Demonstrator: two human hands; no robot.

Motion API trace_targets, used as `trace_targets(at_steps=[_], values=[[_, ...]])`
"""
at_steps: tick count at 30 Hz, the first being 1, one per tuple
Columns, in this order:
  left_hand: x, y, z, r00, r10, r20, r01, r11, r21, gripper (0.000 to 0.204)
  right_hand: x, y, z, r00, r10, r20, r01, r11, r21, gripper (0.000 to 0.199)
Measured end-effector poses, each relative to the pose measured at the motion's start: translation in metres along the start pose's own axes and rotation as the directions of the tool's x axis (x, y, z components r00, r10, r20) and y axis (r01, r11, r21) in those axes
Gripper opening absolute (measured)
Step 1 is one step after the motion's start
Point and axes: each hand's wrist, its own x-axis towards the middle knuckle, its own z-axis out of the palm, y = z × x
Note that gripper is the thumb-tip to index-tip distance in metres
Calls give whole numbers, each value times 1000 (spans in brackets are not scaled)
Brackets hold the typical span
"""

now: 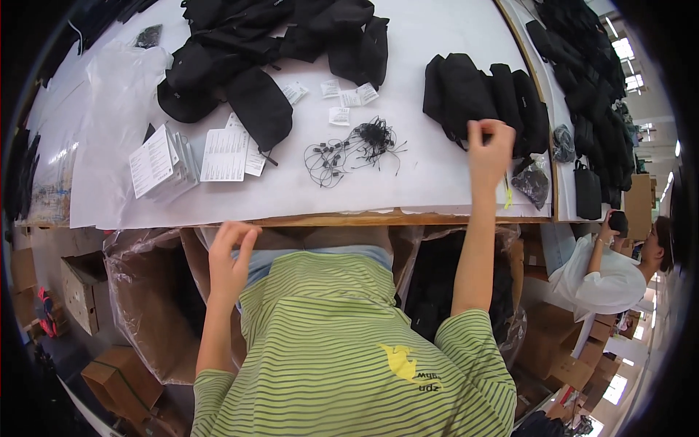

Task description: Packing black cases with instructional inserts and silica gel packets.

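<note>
My right hand (491, 149) is over the near edge of a group of black fabric pouches (460, 91) on the right of the table. Its fingers are bent, with a small gap to the thumb and nothing visible between them; whether it touches a pouch I cannot tell. By the table's front edge, my left hand (231, 251) hangs with loosely curled fingers, thumb apart, holding nothing. Between the hands lies a tangle of thin black tag cords (375, 140). White printed cards (224, 154) stand in stacks at the left, beside a heap of black pouches (255, 102).
Small white labels (358, 95) lie beyond the cords. A clear bag of dark bits (531, 180) sits at the right edge; plastic sheeting (109, 109) covers the left. Plastic-lined boxes (149, 291) stand under the table. Another person (608, 277) works at the right.
</note>
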Motion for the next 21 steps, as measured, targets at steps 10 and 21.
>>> trace_targets(at_steps=[10, 21], values=[[60, -5, -45, 943, 287, -169, -155, 828, 539, 24, -55, -36, 28, 603, -241, 761, 227, 966, 127, 12], [105, -61, -9, 951, 148, -271, 75, 740, 668, 72, 18, -63, 17, 717, -466, 519, 201, 850, 487, 11]])
